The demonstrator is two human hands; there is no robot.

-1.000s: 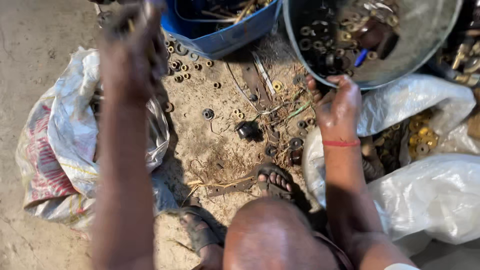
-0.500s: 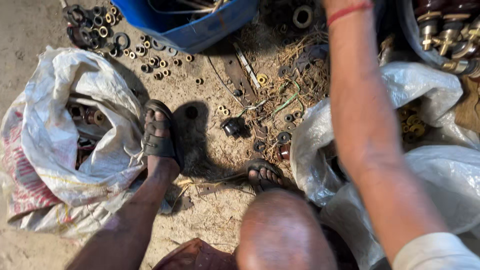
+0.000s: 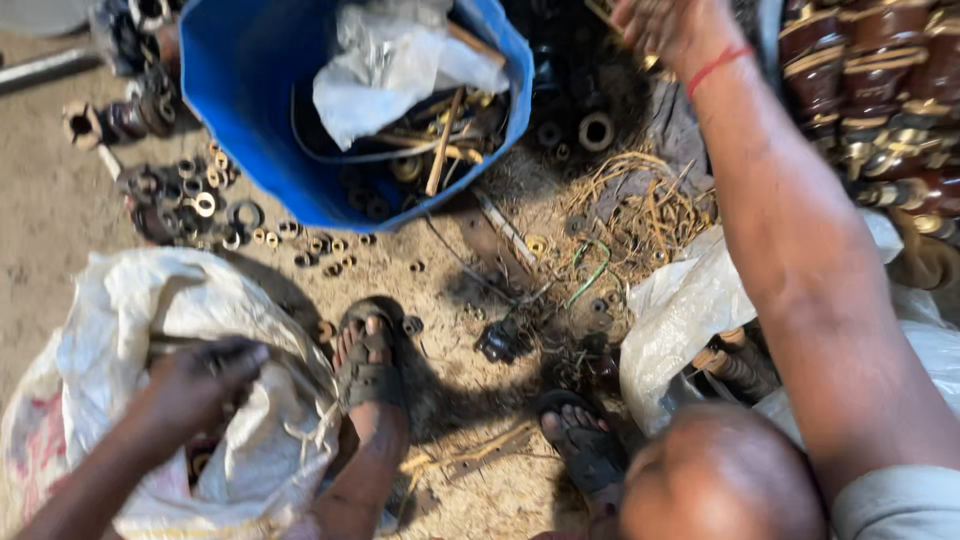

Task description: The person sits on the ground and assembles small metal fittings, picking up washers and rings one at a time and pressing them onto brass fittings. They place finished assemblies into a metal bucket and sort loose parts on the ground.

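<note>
Left hand (image 3: 200, 385) has dropped into the white sack (image 3: 150, 310), fingers curled at its mouth; any contents held cannot be told. Right hand (image 3: 670, 30), raised beside the blue bucket (image 3: 250, 120), now grips small brass pieces.

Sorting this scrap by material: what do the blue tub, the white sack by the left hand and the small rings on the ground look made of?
Blue tub: likely plastic, smooth uniform colour.
White sack: probably woven plastic, thin and crumpled; left hand at its mouth.
Small rings: apparently metal, some brassy, some dark and dull.
</note>
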